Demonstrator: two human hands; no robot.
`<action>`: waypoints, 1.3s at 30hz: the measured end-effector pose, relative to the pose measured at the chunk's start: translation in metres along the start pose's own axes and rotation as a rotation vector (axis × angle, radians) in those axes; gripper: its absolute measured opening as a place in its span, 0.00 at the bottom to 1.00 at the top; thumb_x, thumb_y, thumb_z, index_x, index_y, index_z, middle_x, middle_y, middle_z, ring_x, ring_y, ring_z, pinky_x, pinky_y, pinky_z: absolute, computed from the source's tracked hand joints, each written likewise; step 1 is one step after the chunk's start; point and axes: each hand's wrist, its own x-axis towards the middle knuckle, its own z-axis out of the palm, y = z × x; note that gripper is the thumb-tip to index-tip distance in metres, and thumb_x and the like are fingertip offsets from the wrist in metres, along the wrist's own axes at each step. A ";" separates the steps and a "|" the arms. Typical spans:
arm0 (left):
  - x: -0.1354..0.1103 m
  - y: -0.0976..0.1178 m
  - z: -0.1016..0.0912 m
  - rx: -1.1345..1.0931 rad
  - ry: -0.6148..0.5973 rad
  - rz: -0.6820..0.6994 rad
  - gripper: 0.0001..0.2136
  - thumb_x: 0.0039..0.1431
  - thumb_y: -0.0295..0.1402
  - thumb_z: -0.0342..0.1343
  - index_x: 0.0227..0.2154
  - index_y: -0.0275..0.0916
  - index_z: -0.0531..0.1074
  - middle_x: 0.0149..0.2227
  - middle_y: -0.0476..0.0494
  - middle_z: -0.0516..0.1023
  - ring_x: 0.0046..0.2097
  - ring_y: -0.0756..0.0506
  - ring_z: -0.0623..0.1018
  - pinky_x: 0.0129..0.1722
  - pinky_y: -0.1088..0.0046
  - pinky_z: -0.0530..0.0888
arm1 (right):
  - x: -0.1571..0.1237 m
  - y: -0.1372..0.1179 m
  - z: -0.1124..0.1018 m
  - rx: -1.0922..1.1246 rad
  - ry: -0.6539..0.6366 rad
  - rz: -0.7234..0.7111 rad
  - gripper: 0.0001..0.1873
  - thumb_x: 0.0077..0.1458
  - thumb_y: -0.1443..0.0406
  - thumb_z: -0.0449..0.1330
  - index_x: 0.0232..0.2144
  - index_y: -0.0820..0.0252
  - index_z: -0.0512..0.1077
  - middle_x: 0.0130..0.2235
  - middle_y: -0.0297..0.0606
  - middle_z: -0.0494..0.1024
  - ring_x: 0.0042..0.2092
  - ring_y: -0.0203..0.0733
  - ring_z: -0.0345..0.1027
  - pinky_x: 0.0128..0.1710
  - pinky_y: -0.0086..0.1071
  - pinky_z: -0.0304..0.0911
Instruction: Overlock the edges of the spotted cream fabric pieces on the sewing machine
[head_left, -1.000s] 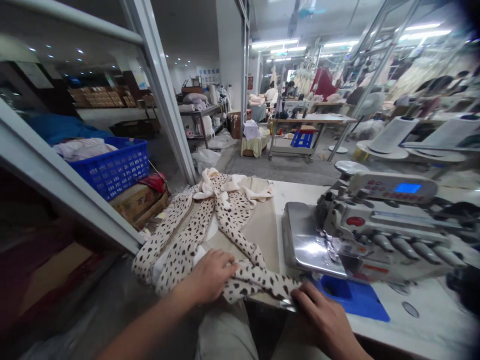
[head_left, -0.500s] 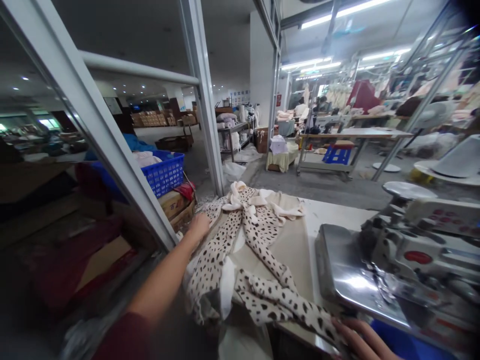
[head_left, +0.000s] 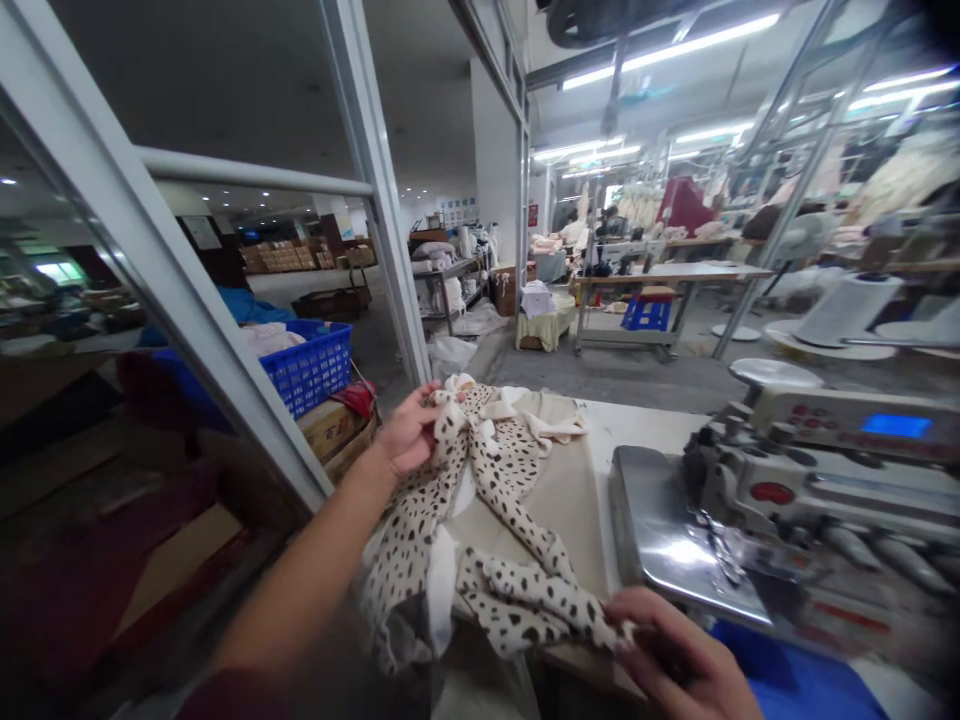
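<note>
A cream fabric with black spots (head_left: 480,510) lies in long strips on the left part of the sewing table (head_left: 637,425). My left hand (head_left: 411,432) reaches out to the far end of the fabric and is closed on a fold of it, lifting it a little. My right hand (head_left: 675,660) sits at the table's near edge, fingers curled on the near end of the same fabric. A sewing machine (head_left: 795,490) with a shiny metal bed stands just right of the fabric.
A slanted metal frame (head_left: 187,310) runs along the left. Behind it stand a blue basket (head_left: 311,365) with cloth and cardboard boxes (head_left: 330,430). Thread cones (head_left: 847,310) stand at the right. Farther back are work tables, shelves and people.
My left hand left the near fabric, reached to the far left end and now grips and lifts a fold there. My right hand stayed at the near end. The view swung left, then back.
</note>
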 end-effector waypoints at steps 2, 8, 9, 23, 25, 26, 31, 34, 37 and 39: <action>-0.025 0.005 0.040 -0.248 -0.221 0.033 0.35 0.55 0.27 0.65 0.62 0.48 0.58 0.53 0.41 0.77 0.47 0.46 0.80 0.47 0.67 0.77 | 0.021 -0.029 0.009 0.217 -0.004 0.137 0.19 0.57 0.54 0.65 0.48 0.55 0.77 0.41 0.41 0.81 0.28 0.39 0.71 0.29 0.30 0.70; -0.086 0.000 0.139 -0.490 -0.549 0.066 0.40 0.49 0.23 0.68 0.63 0.50 0.60 0.62 0.40 0.70 0.45 0.46 0.79 0.41 0.71 0.78 | 0.050 -0.061 0.000 0.686 0.113 0.179 0.28 0.45 0.53 0.73 0.46 0.57 0.75 0.43 0.42 0.79 0.32 0.38 0.68 0.33 0.32 0.67; -0.091 -0.002 0.148 -0.495 -0.551 0.084 0.39 0.49 0.22 0.69 0.63 0.49 0.61 0.61 0.39 0.70 0.47 0.46 0.78 0.44 0.71 0.78 | 0.046 -0.058 -0.012 0.679 0.123 0.203 0.24 0.45 0.53 0.74 0.41 0.60 0.76 0.36 0.40 0.79 0.31 0.38 0.67 0.33 0.32 0.66; -0.112 -0.064 0.203 -0.593 -0.411 0.034 0.32 0.52 0.30 0.67 0.61 0.44 0.68 0.53 0.41 0.78 0.46 0.46 0.79 0.49 0.71 0.75 | -0.050 -0.007 -0.227 -0.634 0.610 -0.269 0.07 0.57 0.70 0.60 0.37 0.54 0.77 0.39 0.38 0.78 0.41 0.44 0.73 0.43 0.35 0.67; -0.119 -0.072 0.203 -0.572 -0.371 0.050 0.33 0.52 0.32 0.68 0.62 0.44 0.67 0.55 0.40 0.77 0.51 0.42 0.78 0.54 0.66 0.75 | -0.062 0.020 -0.223 -0.643 0.634 -0.285 0.09 0.57 0.71 0.59 0.37 0.54 0.76 0.39 0.39 0.78 0.41 0.44 0.74 0.43 0.35 0.68; -0.122 -0.076 0.200 -0.557 -0.350 0.048 0.34 0.52 0.32 0.67 0.62 0.44 0.66 0.56 0.39 0.76 0.54 0.40 0.77 0.56 0.63 0.74 | -0.070 0.035 -0.219 -0.641 0.620 -0.264 0.10 0.57 0.71 0.57 0.37 0.54 0.76 0.39 0.39 0.78 0.41 0.44 0.74 0.43 0.36 0.69; -0.141 -0.112 0.176 -0.320 -0.295 0.027 0.32 0.55 0.33 0.66 0.63 0.43 0.66 0.61 0.37 0.72 0.63 0.37 0.70 0.62 0.59 0.70 | -0.112 0.096 -0.192 -0.672 0.453 -0.064 0.14 0.49 0.71 0.56 0.37 0.56 0.77 0.41 0.41 0.79 0.43 0.48 0.76 0.44 0.40 0.72; -0.154 -0.131 0.166 -0.001 -0.384 0.154 0.27 0.58 0.33 0.63 0.61 0.41 0.69 0.63 0.36 0.68 0.63 0.37 0.70 0.63 0.61 0.69 | -0.116 0.091 -0.175 -0.653 0.447 -0.002 0.18 0.46 0.70 0.56 0.39 0.57 0.78 0.44 0.43 0.77 0.45 0.51 0.75 0.46 0.42 0.71; -0.164 -0.133 0.172 0.326 -0.535 0.459 0.27 0.59 0.28 0.59 0.63 0.43 0.66 0.63 0.36 0.68 0.64 0.37 0.68 0.66 0.57 0.65 | -0.095 0.054 -0.154 -0.449 0.446 0.010 0.12 0.55 0.67 0.57 0.40 0.55 0.78 0.43 0.42 0.78 0.45 0.47 0.74 0.45 0.37 0.70; -0.168 -0.126 0.183 0.438 -0.651 0.659 0.30 0.59 0.26 0.57 0.65 0.44 0.63 0.63 0.36 0.67 0.64 0.37 0.68 0.65 0.56 0.66 | -0.073 0.024 -0.140 -0.280 0.355 0.023 0.08 0.59 0.63 0.59 0.39 0.54 0.78 0.43 0.40 0.79 0.45 0.45 0.74 0.45 0.35 0.69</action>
